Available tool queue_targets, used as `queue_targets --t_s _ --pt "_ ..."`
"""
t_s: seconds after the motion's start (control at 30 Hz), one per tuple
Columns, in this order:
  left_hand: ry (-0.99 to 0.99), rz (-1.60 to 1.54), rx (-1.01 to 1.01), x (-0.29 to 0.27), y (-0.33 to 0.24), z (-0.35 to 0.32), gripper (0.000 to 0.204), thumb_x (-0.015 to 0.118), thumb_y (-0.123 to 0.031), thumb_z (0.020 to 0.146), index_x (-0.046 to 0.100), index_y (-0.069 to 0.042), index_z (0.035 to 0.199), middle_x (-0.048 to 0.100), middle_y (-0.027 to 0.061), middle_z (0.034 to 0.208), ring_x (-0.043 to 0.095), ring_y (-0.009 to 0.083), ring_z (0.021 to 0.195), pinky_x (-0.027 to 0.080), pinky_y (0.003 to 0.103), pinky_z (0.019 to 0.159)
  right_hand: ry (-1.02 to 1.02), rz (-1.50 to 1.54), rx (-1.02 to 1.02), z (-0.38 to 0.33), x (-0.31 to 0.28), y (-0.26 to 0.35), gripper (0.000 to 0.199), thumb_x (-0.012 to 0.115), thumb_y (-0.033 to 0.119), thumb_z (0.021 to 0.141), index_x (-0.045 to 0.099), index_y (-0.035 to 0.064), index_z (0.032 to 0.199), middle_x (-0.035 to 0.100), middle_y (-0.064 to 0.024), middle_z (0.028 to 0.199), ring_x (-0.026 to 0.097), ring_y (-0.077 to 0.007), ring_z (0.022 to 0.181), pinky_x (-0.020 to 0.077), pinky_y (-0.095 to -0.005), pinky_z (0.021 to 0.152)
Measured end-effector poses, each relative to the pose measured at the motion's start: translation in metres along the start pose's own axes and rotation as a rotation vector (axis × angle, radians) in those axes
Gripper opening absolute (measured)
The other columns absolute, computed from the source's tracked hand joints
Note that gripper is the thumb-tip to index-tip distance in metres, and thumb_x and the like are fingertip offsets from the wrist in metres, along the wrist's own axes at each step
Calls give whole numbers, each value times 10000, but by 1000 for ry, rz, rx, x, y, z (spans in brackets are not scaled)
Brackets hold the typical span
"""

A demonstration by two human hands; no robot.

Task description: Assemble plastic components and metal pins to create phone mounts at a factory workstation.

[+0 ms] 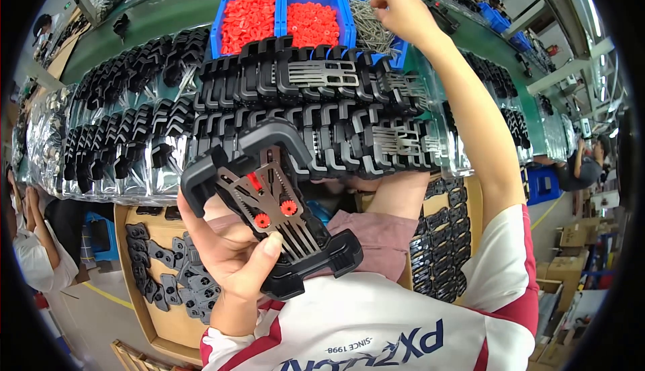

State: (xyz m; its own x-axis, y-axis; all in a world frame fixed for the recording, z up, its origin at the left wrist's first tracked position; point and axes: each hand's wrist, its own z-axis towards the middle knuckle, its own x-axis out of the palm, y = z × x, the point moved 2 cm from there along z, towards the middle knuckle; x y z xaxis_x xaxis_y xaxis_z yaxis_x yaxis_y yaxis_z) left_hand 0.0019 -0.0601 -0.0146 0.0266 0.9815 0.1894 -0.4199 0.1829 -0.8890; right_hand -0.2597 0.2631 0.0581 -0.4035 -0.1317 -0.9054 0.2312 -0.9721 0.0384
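Observation:
My left hand [235, 257] grips a black clamp-type holder [295, 230] in front of my chest, with the thumb pressed on its face. The holder has padded corner claws, a flat metal plate [259, 193] with long slots, two small red gears [289, 208] and a red piece near its top. At the far right, my right hand [406, 15] reaches into a blue bin [396, 60] of thin metal pins [366, 25]. Its fingers are curled together at the pins; what lies between the fingertips is hidden.
Two more blue bins hold red plastic parts [250, 18]. Rows of black holder parts [316, 136] cover the bench before me, some with metal plates. Cardboard boxes of dark parts [151, 304] stand on both sides of my legs. Other people [584, 166] sit along the line.

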Motion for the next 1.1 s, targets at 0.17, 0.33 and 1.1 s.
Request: queue_targets --t_s 0.17,0.33,1.1 --pt "-174 -194 -136 11 -13 4 1041 623 30 720 -51 -70 1508 598 130 933 553 155 702 389 234 898 105 -239 -119 14 25 5 190 631 85 725 683 59 906 697 -87 845 654 -308 782 519 -387 704" --pt "-180 -164 -17 -5 2 -5 1056 622 58 715 -62 -81 1507 548 157 1033 553 160 694 408 221 859 291 -187 -95 22 18 6 225 632 82 690 669 59 911 698 -101 865 656 -321 817 521 -391 737" --pt "-188 -222 -99 0 10 4 1045 593 94 714 -63 -82 1508 589 152 1066 486 85 574 362 125 609 183 1252 536 -5 -1 -33 174 604 31 850 649 -39 1003 678 -122 858 646 -147 743 518 -220 613"
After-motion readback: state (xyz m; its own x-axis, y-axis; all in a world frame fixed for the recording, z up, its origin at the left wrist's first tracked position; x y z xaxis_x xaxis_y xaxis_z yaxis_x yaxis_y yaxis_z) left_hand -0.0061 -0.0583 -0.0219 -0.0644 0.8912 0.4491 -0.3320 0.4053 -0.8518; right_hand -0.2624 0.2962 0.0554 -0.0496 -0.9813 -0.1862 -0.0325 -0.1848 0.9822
